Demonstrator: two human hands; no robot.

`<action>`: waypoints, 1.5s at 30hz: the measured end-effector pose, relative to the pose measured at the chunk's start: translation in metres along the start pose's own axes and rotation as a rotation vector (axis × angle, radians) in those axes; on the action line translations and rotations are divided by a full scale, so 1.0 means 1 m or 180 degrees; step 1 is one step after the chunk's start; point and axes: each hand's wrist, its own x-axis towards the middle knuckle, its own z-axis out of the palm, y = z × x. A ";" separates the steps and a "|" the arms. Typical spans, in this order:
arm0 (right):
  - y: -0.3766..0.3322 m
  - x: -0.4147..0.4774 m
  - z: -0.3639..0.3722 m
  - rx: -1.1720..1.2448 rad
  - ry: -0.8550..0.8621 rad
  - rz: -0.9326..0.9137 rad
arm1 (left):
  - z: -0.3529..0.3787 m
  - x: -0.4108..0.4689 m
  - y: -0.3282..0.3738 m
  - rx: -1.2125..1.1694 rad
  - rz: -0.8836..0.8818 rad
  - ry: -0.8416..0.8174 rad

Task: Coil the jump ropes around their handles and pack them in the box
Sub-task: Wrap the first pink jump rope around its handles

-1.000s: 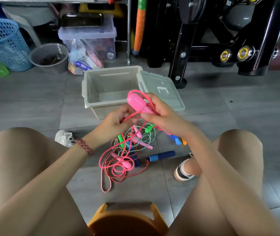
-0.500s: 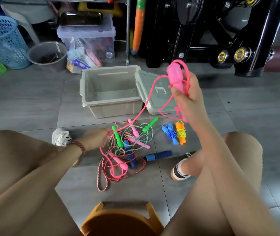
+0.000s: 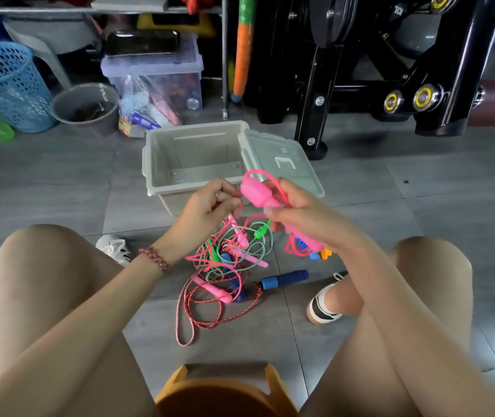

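My right hand (image 3: pixel 303 215) grips the pink handles (image 3: pixel 255 194) of a jump rope, with loops of pink cord around them, in front of the open grey box (image 3: pixel 156 164). My left hand (image 3: pixel 207 209) pinches the pink cord (image 3: pixel 240 206) just left of the handles. Below on the floor lies a tangle of jump ropes (image 3: pixel 228 266) with green, pink and blue handles and a red-white cord. A blue foam handle (image 3: pixel 285 279) lies to its right. Small coiled blue and orange ropes (image 3: pixel 318 254) show partly under my right hand.
The box's lid (image 3: pixel 282 164) hangs open on its right side. Behind stand a black machine frame (image 3: pixel 390 85), a clear storage bin (image 3: pixel 156 76), a grey bucket (image 3: pixel 86 106) and a blue basket (image 3: pixel 5 85). My knees flank the ropes; an orange stool (image 3: pixel 225 392) is under me.
My right hand came down from its raised spot over the lid to the front of the box. My left hand rose from the floor pile and took the cord beside the handles.
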 end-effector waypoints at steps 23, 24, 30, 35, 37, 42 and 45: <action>0.002 -0.004 -0.036 0.0741 0.1774 -0.0882 | -0.035 -0.031 -0.061 0.2472 -0.1537 -0.1733; 0.001 -0.003 -0.033 0.0556 0.1799 -0.0879 | -0.035 -0.030 -0.056 0.2735 -0.1328 -0.1528; 0.013 0.002 -0.019 -0.1412 0.1361 -0.0455 | -0.026 -0.016 -0.025 0.1615 -0.0156 -0.0082; 0.003 0.007 0.002 -0.0845 0.0899 -0.0445 | -0.011 -0.006 0.005 0.0173 -0.0085 0.0172; -0.001 0.007 0.006 -0.0527 0.0554 -0.0409 | -0.007 -0.003 0.010 -0.0092 -0.0006 0.0071; -0.001 0.006 0.012 -0.0131 -0.0017 -0.0422 | -0.004 0.001 0.013 -0.0593 -0.0140 -0.0048; -0.003 0.006 0.008 0.0365 0.0163 -0.0551 | -0.008 0.001 0.006 -0.0359 -0.0090 -0.0364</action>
